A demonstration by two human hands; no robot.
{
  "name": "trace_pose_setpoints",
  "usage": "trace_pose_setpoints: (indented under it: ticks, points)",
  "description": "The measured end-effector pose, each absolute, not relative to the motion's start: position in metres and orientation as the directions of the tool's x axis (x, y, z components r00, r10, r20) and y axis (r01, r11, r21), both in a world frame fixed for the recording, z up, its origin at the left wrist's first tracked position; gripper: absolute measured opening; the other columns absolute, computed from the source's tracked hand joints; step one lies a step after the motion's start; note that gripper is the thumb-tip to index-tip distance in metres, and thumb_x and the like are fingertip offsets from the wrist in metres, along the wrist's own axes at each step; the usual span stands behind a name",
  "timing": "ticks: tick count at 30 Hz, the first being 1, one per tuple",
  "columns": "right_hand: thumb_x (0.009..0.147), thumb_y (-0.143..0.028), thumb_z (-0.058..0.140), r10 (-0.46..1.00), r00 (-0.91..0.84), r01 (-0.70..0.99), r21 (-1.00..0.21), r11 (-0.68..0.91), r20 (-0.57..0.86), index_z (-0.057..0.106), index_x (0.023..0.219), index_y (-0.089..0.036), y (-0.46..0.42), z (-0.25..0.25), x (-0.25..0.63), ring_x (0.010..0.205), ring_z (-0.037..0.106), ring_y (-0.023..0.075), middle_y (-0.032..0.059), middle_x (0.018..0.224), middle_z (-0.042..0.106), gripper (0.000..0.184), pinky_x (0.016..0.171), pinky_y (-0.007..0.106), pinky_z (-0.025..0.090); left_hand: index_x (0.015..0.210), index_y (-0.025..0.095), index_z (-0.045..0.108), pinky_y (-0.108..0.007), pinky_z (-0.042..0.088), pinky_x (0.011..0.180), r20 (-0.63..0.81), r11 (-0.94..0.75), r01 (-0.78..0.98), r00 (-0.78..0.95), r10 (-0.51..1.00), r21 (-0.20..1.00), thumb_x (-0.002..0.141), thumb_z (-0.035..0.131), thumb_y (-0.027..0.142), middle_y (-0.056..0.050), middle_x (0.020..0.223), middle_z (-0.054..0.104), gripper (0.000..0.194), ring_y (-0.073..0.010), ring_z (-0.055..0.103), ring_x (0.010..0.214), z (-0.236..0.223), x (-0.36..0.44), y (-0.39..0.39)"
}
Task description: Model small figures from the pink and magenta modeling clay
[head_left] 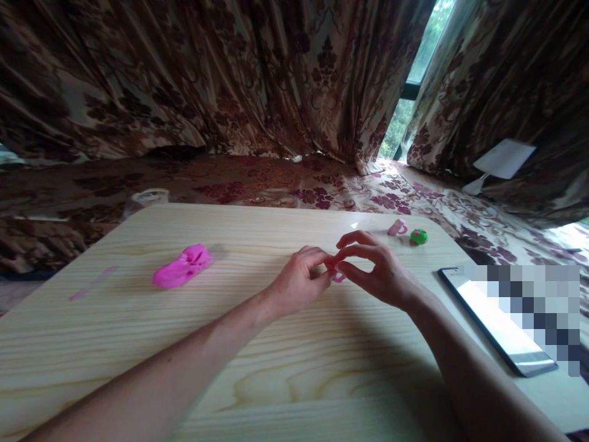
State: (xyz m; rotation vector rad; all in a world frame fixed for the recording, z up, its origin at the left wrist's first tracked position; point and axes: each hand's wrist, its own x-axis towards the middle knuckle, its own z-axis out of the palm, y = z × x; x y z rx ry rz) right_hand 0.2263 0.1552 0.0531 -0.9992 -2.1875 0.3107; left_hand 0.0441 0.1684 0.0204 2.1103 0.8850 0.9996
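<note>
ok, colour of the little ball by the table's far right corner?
The ball is bright green with pink spots, seen in the head view.

floral curtains [294,73] | window [432,43] between them | dark-edged tablet [499,325], right side

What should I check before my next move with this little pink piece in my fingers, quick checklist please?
1. Left hand at the small pink piece: ok, fingertips meet there.
2. Small pink piece in full view: not ok, fingertips cover part.
3. Right hand grip firm: cannot tell.
4. Big pink lump apart from both hands: ok.
5. Green ball on the table: ok, near the far right corner.
6. Tablet untouched by the right forearm: ok.
</note>
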Motion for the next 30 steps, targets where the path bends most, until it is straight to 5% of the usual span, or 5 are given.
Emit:
trace_pose_setpoints:
  ticks: [6,24,30]
  points:
    - [0.081,-0.021,0.059,0.738,-0.481,0.545,-0.498,0.675,0.474,0.067,0.083,-0.022,0.1547,0.0540,0.2278,0.089,0.056,0.0176,0.0051,0.094,0.060,0.008,0.079,0.034,0.047,0.089,0.018,0.066,-0.027,0.045,0.082,0.333,-0.504,0.201,0.541,0.772,0.840,0.079,0.056,0.023,-0.006,0.096,0.064,0.015,-0.0164,0.058,0.093,0.0206,0.0439,0.1671]
    - [0.088,-0.022,0.047,0.759,-0.427,0.499,-0.571,0.652,0.492,0.067,0.087,-0.020,0.1522,0.0556,0.2243,0.094,0.057,0.0178,0.0075,0.101,0.058,0.020,0.082,0.032,0.048,0.081,0.018,0.068,-0.028,0.047,0.079,0.300,-0.464,0.126,0.609,0.734,0.877,0.081,0.055,0.024,-0.003,0.080,0.066,0.015,-0.0147,0.061,0.081,0.0274,0.0430,0.1658]
    - [0.084,-0.018,0.053,0.785,-0.413,0.505,-0.602,0.619,0.462,0.065,0.088,-0.019,0.1514,0.0530,0.2239,0.092,0.057,0.0170,0.0071,0.103,0.056,0.013,0.076,0.031,0.050,0.082,0.018,0.068,-0.026,0.047,0.080,0.286,-0.421,0.133,0.552,0.783,0.897,0.079,0.056,0.023,-0.004,0.088,0.066,0.013,-0.0150,0.061,0.086,0.0222,0.0446,0.1661]
